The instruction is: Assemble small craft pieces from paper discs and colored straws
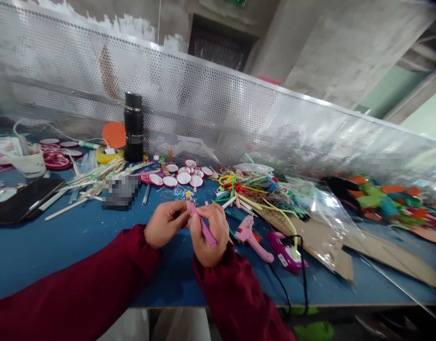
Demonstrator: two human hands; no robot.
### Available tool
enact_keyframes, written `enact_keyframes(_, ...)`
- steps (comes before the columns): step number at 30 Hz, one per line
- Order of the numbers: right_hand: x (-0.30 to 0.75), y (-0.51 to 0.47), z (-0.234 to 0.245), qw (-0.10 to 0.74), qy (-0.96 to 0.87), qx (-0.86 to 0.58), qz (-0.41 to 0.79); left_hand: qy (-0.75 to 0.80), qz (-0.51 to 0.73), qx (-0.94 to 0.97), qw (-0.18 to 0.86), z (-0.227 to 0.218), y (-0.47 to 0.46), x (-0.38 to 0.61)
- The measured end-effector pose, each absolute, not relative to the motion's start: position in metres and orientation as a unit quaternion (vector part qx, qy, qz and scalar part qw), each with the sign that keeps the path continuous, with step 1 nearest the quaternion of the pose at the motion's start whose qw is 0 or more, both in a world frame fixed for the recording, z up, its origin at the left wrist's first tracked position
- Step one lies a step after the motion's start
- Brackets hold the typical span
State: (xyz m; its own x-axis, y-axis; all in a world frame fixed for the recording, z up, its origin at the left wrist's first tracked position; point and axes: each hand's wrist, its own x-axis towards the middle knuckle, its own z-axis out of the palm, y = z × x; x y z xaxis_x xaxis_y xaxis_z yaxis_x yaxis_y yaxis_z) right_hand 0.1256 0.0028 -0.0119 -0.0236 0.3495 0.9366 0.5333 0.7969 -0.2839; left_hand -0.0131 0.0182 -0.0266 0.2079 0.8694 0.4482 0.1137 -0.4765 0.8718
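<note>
My right hand (211,234) is closed around a pink-purple pen-shaped stick (206,233), thumb and fingers pressing it from both sides. It slants up and away to the left. My left hand (168,222) is closed in a pinch right beside its far end; whatever lies between those fingertips is too small to make out. A small yellow piece (188,194) shows just above the fingertips, and I cannot tell whether it is joined to the stick. Both hands are over the blue table (168,279), in front of several small white discs with red rims (183,178).
A pink glue gun (253,239) and a purple device (286,253) with a black cable lie right of my hands. Behind are tangled pipe cleaners (264,189) and cardboard (310,237). Leftward are wooden sticks (67,208), a black bottle (134,128) and a phone (24,201).
</note>
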Motion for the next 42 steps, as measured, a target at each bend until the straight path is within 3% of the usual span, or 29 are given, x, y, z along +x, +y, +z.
enact_keyframes(42,0.1247,0.0031,-0.0158,0.622,-0.714,-0.309,-0.084,0.356,0.52,0.688,0.36,-0.0249,0.0175,-0.0128)
